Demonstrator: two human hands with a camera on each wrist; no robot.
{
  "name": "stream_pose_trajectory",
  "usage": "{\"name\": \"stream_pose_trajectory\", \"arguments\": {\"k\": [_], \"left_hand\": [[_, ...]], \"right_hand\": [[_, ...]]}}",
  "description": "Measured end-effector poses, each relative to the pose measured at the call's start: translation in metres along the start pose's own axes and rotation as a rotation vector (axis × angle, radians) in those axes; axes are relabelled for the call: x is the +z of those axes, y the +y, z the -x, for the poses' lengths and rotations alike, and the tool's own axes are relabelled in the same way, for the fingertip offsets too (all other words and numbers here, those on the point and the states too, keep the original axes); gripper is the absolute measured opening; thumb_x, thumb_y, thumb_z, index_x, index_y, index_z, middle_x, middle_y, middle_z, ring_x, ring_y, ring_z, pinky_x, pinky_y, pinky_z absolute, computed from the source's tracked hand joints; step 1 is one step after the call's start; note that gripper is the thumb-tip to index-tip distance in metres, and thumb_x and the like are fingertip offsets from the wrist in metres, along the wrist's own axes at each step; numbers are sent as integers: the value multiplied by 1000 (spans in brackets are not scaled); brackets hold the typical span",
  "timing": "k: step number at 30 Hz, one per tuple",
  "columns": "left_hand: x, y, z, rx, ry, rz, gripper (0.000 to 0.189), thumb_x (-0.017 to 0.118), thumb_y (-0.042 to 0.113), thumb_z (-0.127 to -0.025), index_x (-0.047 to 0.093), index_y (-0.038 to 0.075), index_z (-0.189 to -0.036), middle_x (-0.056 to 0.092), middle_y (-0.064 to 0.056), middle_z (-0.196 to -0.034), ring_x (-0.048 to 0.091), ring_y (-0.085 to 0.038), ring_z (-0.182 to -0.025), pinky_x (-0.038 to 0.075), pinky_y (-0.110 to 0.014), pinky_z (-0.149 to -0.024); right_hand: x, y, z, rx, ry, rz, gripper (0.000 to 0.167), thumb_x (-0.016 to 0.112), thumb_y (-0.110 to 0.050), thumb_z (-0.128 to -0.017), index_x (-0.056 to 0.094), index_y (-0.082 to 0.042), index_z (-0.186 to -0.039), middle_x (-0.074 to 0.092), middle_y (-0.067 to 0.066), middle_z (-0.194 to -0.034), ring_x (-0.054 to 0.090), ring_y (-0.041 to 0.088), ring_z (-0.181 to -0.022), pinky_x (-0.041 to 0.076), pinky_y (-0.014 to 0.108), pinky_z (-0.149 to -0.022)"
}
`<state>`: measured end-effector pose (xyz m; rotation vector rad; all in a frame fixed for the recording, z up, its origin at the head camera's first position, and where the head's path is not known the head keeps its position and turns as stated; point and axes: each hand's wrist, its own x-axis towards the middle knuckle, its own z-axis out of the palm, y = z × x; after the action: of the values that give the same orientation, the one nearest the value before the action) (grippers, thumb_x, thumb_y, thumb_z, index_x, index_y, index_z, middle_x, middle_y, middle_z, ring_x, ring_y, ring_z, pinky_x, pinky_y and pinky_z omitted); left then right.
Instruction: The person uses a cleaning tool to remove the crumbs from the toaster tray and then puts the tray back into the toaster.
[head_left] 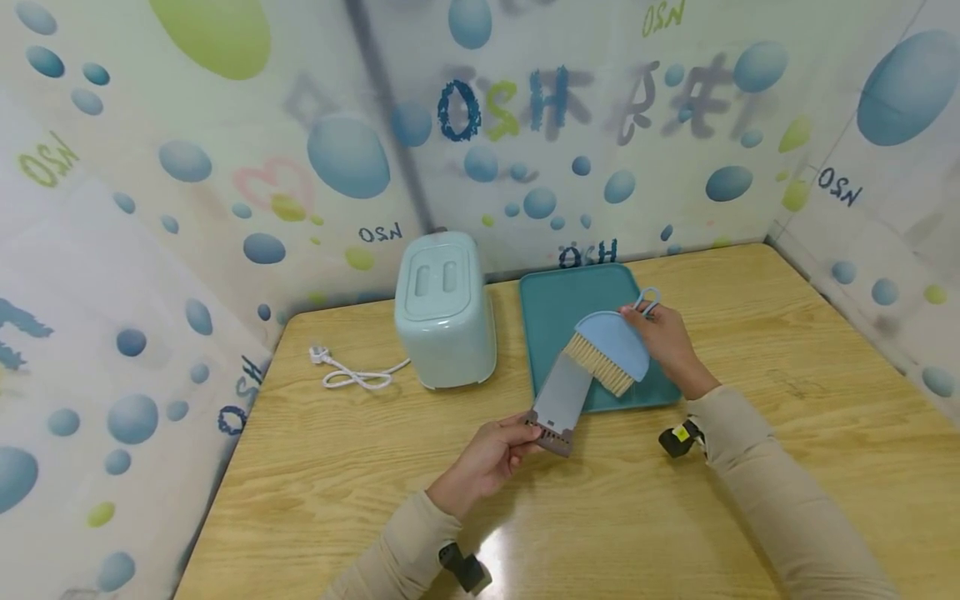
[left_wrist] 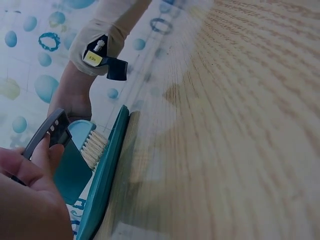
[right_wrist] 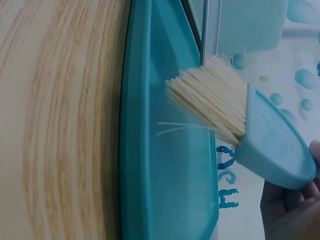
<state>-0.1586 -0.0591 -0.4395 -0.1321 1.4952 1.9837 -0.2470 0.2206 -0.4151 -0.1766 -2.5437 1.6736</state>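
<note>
My left hand [head_left: 491, 458] pinches the dark slotted end of a flat grey crumb tray [head_left: 562, 394], thumb on top. In my right hand [head_left: 670, 342] is a small light-blue brush [head_left: 615, 340] with pale bristles, gripped near its looped handle. The bristles [right_wrist: 212, 95] point down and left, overlapping the crumb tray's far end in the head view. Both are held over the teal serving tray [head_left: 555, 292], which lies on the table. In the left wrist view, the brush [left_wrist: 80, 131] appears just beyond the crumb tray [left_wrist: 74, 172], whose far end is tilted down.
A pale mint toaster [head_left: 442, 312], its top covered by a lid, stands left of the teal tray. Its white power cord [head_left: 360, 377] and plug lie on the wooden table [head_left: 300, 492]. A printed curtain [head_left: 337, 108] hangs behind the table and along its sides.
</note>
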Motion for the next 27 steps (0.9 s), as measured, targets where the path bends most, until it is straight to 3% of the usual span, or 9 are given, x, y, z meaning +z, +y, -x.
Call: {"name": "stream_pose_trajectory", "arguments": {"k": [8, 14, 19, 21, 23, 27], "left_hand": [[0, -2, 2, 5, 7, -1, 52, 57, 6, -93, 43, -5, -141, 72, 11, -76, 61, 8, -62, 35, -5, -44], [2, -1, 3, 6, 13, 7, 48, 57, 7, -93, 46, -5, -138, 73, 11, -76, 63, 8, -63, 35, -5, -43], [1, -1, 2, 8, 7, 19, 49, 57, 8, -94, 45, -4, -140, 73, 10, -76, 62, 8, -62, 36, -5, -43], [1, 0, 2, 3, 6, 21, 49, 57, 8, -94, 45, -3, -140, 72, 10, -76, 62, 8, -62, 37, -5, -43], [1, 1, 2, -3, 9, 24, 49, 56, 7, -94, 45, -3, -140, 72, 10, -75, 62, 8, -61, 37, -5, -43], [2, 2, 2, 1, 15, 24, 47, 56, 8, -94, 45, -4, -139, 72, 10, -73, 62, 8, -60, 37, -5, -43]], "right_hand": [[2, 5, 1, -93, 105, 105, 43, 50, -34, -100, 67, 4, -109, 66, 24, -118, 53, 4, -81, 42, 17, -64], [-1, 11, -1, -67, 175, 82, 39, 53, -33, -99, 65, 4, -98, 67, 21, -106, 44, 2, -65, 39, 19, -56], [-11, 11, -2, -16, 216, 63, 39, 53, -33, -99, 64, 5, -99, 67, 21, -111, 46, -5, -69, 39, 16, -57], [-15, 11, -2, 3, 215, 38, 42, 52, -34, -99, 65, 5, -105, 64, 22, -121, 48, -10, -76, 42, 11, -61], [-17, 12, -1, 24, 208, -5, 45, 51, -36, -99, 64, 6, -110, 64, 19, -121, 50, -10, -79, 44, 9, -64], [-20, 11, 1, 78, 170, -102, 47, 52, -37, -99, 62, 5, -117, 68, -1, -105, 52, -10, -80, 46, 9, -64]]}}
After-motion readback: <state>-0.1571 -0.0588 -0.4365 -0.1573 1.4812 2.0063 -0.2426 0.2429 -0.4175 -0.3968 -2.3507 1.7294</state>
